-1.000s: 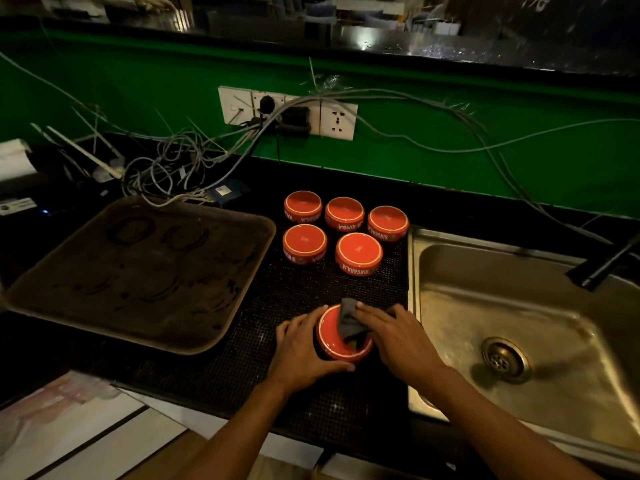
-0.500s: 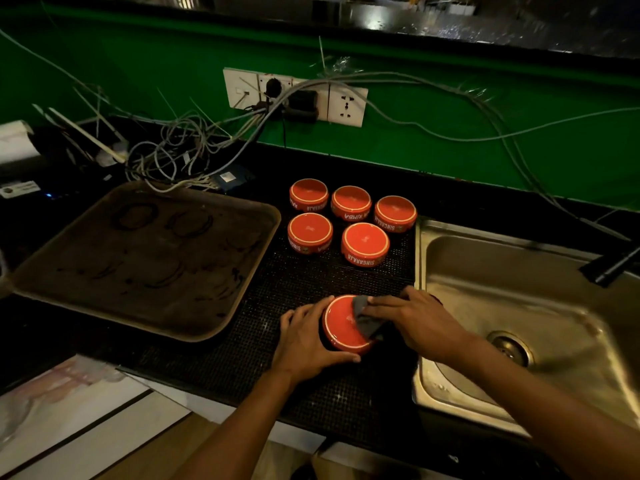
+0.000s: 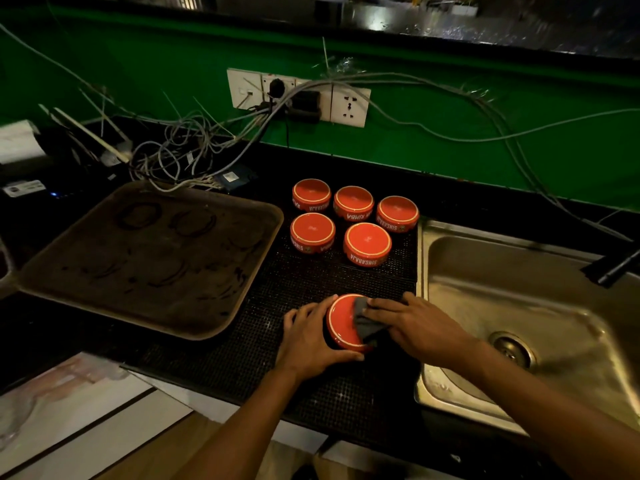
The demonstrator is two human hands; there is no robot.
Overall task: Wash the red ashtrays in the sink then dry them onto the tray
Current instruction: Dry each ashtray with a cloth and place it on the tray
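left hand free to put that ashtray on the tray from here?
Probably yes. The left hand already grips the ashtray, and the tray lies just to its left with only bare black mat between. The right hand presses a grey cloth on the ashtray and must lift first.

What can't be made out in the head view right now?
- Held ashtray: its right part is hidden by the grey cloth and right hand; the left hand covers its near side.
- Tap: cut off by the right edge.
- Device labels at far left: too dark and small to read.
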